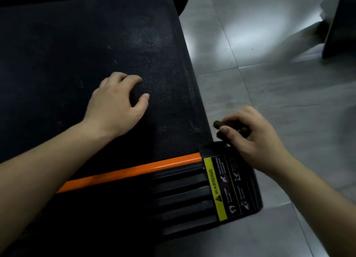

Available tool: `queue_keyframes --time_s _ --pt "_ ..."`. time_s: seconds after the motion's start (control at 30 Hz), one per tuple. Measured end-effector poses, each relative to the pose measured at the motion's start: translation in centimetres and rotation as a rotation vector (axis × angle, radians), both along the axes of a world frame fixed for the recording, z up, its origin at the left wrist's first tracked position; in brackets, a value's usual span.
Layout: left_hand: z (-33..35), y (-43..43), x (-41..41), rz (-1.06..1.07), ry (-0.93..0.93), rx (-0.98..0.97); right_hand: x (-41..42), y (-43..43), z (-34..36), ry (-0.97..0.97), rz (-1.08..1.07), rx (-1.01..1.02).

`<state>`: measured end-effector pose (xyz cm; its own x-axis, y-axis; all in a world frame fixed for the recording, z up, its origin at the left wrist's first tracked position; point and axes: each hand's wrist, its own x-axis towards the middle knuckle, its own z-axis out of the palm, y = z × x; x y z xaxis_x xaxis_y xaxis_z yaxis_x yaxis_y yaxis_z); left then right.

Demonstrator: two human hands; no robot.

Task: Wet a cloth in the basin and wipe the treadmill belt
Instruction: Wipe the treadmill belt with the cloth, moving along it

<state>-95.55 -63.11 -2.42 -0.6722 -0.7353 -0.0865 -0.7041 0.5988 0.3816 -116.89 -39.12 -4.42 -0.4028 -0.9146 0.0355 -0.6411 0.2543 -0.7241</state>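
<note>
Two hands were apart. Nearest, a yellow warning label [216,189] marked the treadmill's corner. The right hand [256,139] pinched a wadded brown cloth [219,124] just off the belt's end. The left hand [115,102] rested loose-fingered, holding nothing, on the treadmill belt [77,44], which ran leftward from the cloth. Beyond lay a grey tiled floor [269,73]; no basin was in view.
</note>
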Motion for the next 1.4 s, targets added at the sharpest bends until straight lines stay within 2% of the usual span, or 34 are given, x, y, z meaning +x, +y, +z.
queue_keyframes --time_s 0.3,0.5,0.67,0.83,1.03,1.2,1.4 --pt "8.0 9.0 -6.3 -0.076 0.022 0.184 -0.5 7.7 7.1 0.074 -0.15 0.096" --pt "15.4 13.1 -9.8 -0.092 -0.035 0.21 -4.0 12.1 15.5 0.064 -0.249 0.094" --pt "20.7 15.3 -12.0 -0.091 -0.087 0.212 -7.4 13.6 21.4 0.077 -0.249 0.081" --pt "24.0 14.6 -14.8 -0.063 -0.072 0.19 -10.5 13.1 24.3 0.16 -0.183 0.082" --pt "24.8 11.3 -20.1 -0.026 -0.052 0.156 -15.2 9.9 26.0 0.207 -0.111 0.061" --pt "24.4 8.3 -26.7 0.015 -0.018 0.17 -22.0 5.9 26.4 0.26 -0.082 0.041" --pt "24.1 3.7 -36.0 0.079 -0.031 0.173 -31.2 1.1 25.3 0.229 -0.053 0.074"
